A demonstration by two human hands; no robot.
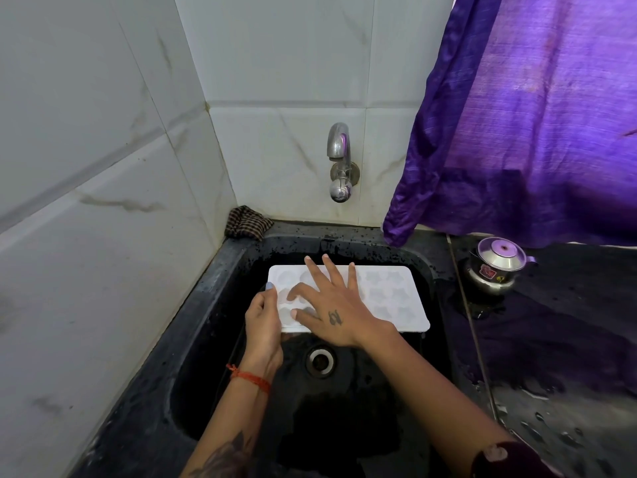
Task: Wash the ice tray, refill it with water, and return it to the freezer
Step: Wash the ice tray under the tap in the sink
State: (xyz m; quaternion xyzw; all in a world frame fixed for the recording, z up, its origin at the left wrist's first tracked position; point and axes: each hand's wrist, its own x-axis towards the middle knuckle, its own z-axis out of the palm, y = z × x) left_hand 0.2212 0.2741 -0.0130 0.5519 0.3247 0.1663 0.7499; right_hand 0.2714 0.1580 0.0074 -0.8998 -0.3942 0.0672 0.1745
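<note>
Obs: the white ice tray [386,298] is sitting over the black sink [220,305], held level above the basin and just beyond the drain [320,361], directly below the wall tap [339,160]. No water is visibly running from the spout.

Left hand [263,326] is gripping the tray's left short edge, fingers curled round the rim with the thumb on top. Judged purpose: it is acting as the anchor so the tray is not sliding or tipping while the other hand works.

Right hand [336,305] is lying flat on the tray's upper face, fingers spread and released, grasping nothing; fingertips are reaching toward the far rim while thumb and index are pressing into the left-hand cells. Judged purpose: rubbing out the moulded cavities by hand, since no sponge or brush is showing.

Surroundings: counter [551,357] to the right is looking wet, with a small steel pot [496,267] standing on it, well apart from the tray. A checked cloth [246,223] is sitting bunched in the back-left corner by the sink rim. A purple curtain [534,115] is hanging above the counter.

Stage estimate: washing step is under way; refilling and the freezer trip are not yet done. Whether the cells are holding water cannot be told.

Risk: wet plastic is likely slippery, and a one-edge grip may be letting the far end dip
</note>
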